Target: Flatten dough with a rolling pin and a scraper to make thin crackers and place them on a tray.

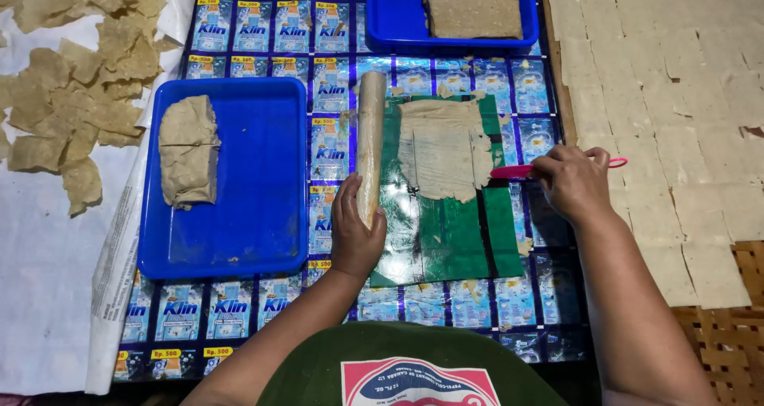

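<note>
From my feed: glossy blue plastic tray (263, 215), shiny foil-like sachet mat (334, 24), slick green plastic sheet (446, 239), matt rough dough sheet (442, 147), smooth pale roller (370, 143), glossy pink plastic handle (513, 171), woven cane mat (728, 342).

One view only — a camera on the person's head, tilted steeply down over the work surface. It looks almost straight onto the mat of foil sachets (263, 302), so trays and sheet appear nearly flat, with little perspective. The person's own chest fills the bottom edge, and both forearms rise from there into the middle; the left hand (356, 235) and right hand (571, 181) sit near the centre, close to the lens. The far edge of the frame cuts a blue tray (398, 24) at the top. To the left the view takes in white paper (40, 294), to the right a woven mat (728, 350) — no second view overlaps.
</note>
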